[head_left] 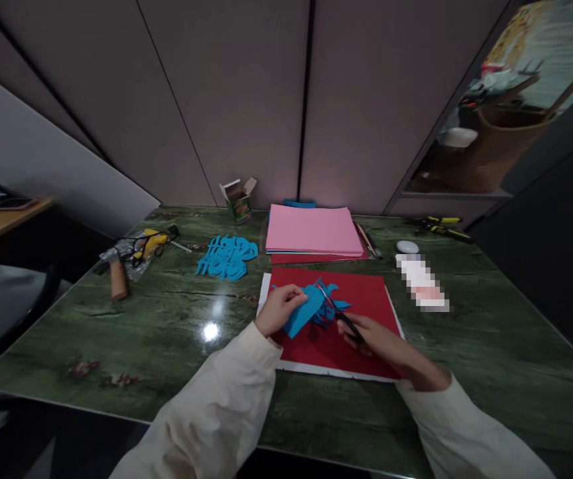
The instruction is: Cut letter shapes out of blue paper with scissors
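Observation:
My left hand [281, 309] pinches a piece of blue paper [302, 318] by its upper left side. In my right hand [366, 334] is a pair of scissors [339, 310] with dark handles, its blades reaching up and left to the paper's right edge. Blue scraps lie under and around the blades. Both hands are above a red sheet [356, 293], which rests on a white sheet [311, 368]. Left of them, a cluster of blue cut-out letters [227, 257] lies on the green table [166, 346].
Behind the red sheet lies a stack of pink paper [311, 229]. A small open box [239, 201] stands at the back. Wooden-handled tool [118, 279] and yellow glue gun [151, 243] lie left; yellow-black pliers [440, 226], a white oval object [407, 247] and a blurred-out item [423, 285] lie right.

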`<state>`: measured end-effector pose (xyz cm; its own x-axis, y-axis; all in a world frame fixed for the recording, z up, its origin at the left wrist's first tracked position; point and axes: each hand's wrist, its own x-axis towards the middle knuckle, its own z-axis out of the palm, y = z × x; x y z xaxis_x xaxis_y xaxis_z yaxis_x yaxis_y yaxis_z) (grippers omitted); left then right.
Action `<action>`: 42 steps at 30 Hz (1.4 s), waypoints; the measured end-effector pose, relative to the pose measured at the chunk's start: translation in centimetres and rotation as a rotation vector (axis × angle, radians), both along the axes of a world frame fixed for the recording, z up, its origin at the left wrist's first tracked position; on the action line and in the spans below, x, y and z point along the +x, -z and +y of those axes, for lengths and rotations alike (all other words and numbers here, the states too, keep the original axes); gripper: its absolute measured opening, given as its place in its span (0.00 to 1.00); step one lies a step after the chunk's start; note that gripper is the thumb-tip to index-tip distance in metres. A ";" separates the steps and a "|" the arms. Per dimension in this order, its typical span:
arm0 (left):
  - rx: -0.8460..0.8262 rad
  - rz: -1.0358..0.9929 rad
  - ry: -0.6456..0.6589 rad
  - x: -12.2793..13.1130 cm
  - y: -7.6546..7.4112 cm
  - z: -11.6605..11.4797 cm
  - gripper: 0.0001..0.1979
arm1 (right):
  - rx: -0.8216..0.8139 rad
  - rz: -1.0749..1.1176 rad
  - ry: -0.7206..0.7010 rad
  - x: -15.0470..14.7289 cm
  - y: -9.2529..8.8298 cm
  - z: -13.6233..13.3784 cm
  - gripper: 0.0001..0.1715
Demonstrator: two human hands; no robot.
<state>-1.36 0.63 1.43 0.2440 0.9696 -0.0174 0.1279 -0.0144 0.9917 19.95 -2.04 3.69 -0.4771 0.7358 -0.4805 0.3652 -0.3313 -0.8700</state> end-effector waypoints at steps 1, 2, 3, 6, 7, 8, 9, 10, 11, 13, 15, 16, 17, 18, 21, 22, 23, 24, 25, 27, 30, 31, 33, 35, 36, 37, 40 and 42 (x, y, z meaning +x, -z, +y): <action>0.003 0.005 0.000 0.0 0.0 0.0 0.10 | -0.004 0.000 -0.001 0.0 0.0 0.0 0.19; 0.006 0.010 -0.002 0.0 0.0 0.0 0.10 | -0.006 0.000 -0.002 0.0 0.0 0.0 0.19; 0.007 0.011 -0.004 0.0 0.0 0.0 0.10 | -0.008 0.001 -0.001 0.0 0.0 0.0 0.19; 0.003 0.000 -0.009 0.0 0.2 0.0 0.11 | -0.006 0.013 0.017 -0.1 0.3 -0.1 0.19; 0.001 -0.004 -0.011 0.0 0.3 0.1 0.11 | -0.004 0.020 0.024 -0.1 0.4 -0.1 0.19; 0.000 -0.006 -0.013 0.0 0.3 0.1 0.11 | -0.002 0.027 0.028 -0.1 0.5 -0.1 0.20; -0.001 -0.007 -0.015 0.0 0.3 0.0 0.11 | 0.001 0.033 0.029 -0.1 0.6 -0.1 0.20; -0.001 -0.005 -0.013 0.0 0.3 0.0 0.11 | 0.003 0.038 0.027 -0.1 0.7 -0.1 0.20; -0.001 -0.002 -0.010 0.0 0.3 0.0 0.11 | 0.003 0.038 0.025 -0.2 0.7 -0.1 0.20; -0.001 0.003 -0.003 0.0 0.2 0.0 0.11 | 0.001 0.033 0.019 -0.2 0.7 -0.1 0.20; 0.002 0.008 -0.004 0.0 0.2 0.0 0.11 | -0.002 0.028 0.022 -0.2 0.8 -0.2 0.20; 0.003 0.011 -0.007 0.0 0.2 0.0 0.11 | -0.006 0.030 0.026 -0.2 0.8 -0.2 0.21; 0.005 0.013 -0.013 0.1 0.2 0.0 0.11 | -0.010 0.033 0.031 -0.2 0.8 -0.2 0.21; 0.006 0.015 -0.017 0.1 0.2 0.0 0.11 | -0.013 0.038 0.037 -0.2 0.8 -0.2 0.21; 0.005 0.012 -0.019 0.1 0.2 0.0 0.11 | -0.020 0.042 0.051 -0.2 0.8 -0.2 0.21; 0.004 0.010 -0.018 0.1 0.2 0.0 0.11 | -0.020 0.040 0.052 -0.2 0.8 -0.2 0.21; 0.003 0.008 -0.019 0.0 0.2 0.0 0.11 | -0.020 0.040 0.051 -0.2 0.7 -0.2 0.21; 0.002 0.006 -0.020 0.0 0.2 0.0 0.11 | -0.022 0.042 0.049 -0.2 0.6 -0.2 0.20; 0.002 0.005 -0.021 0.0 0.2 -0.1 0.11 | -0.024 0.045 0.047 -0.2 0.5 -0.2 0.20; 0.005 0.007 -0.022 0.0 0.1 -0.1 0.11 | -0.030 0.053 0.047 -0.2 0.3 -0.2 0.19; 0.009 0.009 -0.012 0.0 0.2 0.0 0.11 | -0.041 0.061 0.046 -0.2 0.1 -0.1 0.19; 0.010 0.008 -0.010 0.0 0.2 0.0 0.11 | -0.042 0.063 0.043 -0.2 0.1 -0.1 0.20; 0.014 0.006 -0.010 0.0 0.1 0.0 0.11 | -0.043 0.056 0.040 -0.1 0.0 -0.1 0.20; 0.015 0.011 -0.013 0.0 0.1 0.0 0.11 | -0.045 0.046 0.042 -0.1 0.0 -0.1 0.20; 0.014 0.016 -0.015 0.0 0.1 0.0 0.11 | -0.044 0.044 0.043 -0.1 0.0 -0.1 0.20; 0.012 0.020 -0.017 0.0 0.0 0.0 0.10 | -0.042 0.045 0.042 0.0 0.0 -0.1 0.20; 0.008 0.021 -0.021 0.0 0.1 0.0 0.10 | -0.027 0.055 0.034 0.0 0.3 -0.1 0.20; 0.010 0.018 -0.021 0.0 0.2 0.0 0.10 | -0.019 0.049 0.036 0.0 0.4 -0.2 0.20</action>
